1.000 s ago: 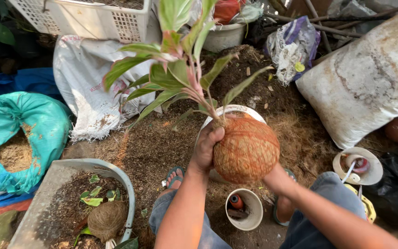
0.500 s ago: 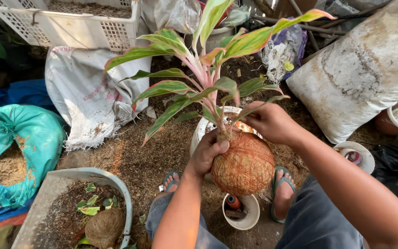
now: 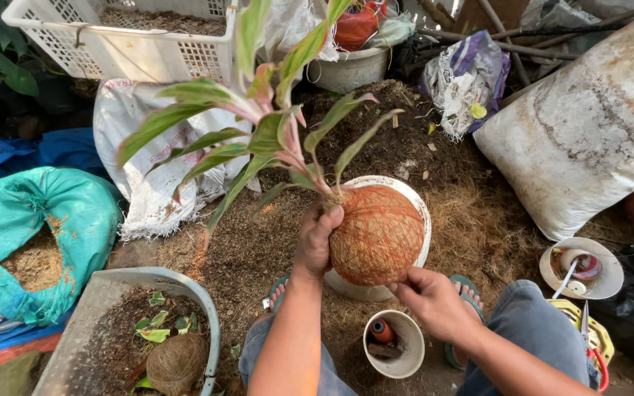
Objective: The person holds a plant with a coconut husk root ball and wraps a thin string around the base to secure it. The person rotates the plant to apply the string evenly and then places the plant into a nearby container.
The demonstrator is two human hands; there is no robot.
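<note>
**Both hands on a string-wrapped root ball**

A big grey-white sack [image 3: 588, 132] fills the upper right of the frame, and a white slotted crate [image 3: 126, 44] of soil sits at the upper left. A teal bag [image 3: 38, 235], open and showing brown fibre, lies at the left edge; a grey tub [image 3: 104, 293] holding soil, leaves and a second brown ball occupies the lower left.

At the centre, a plant with long green-and-pink leaves [image 3: 273, 139] rises from a round root ball [image 3: 377, 235] bound in orange-brown string. It is held just above a white pot [image 3: 423, 220].

The left hand [image 3: 317, 238] is wrapped around the ball's left side, thumb up near the stem. The right hand [image 3: 434, 301] touches the ball from underneath, fingers loosely curled; what they pinch cannot be made out.

A small white cup [image 3: 398, 348] stands below the ball, at lower centre.
</note>
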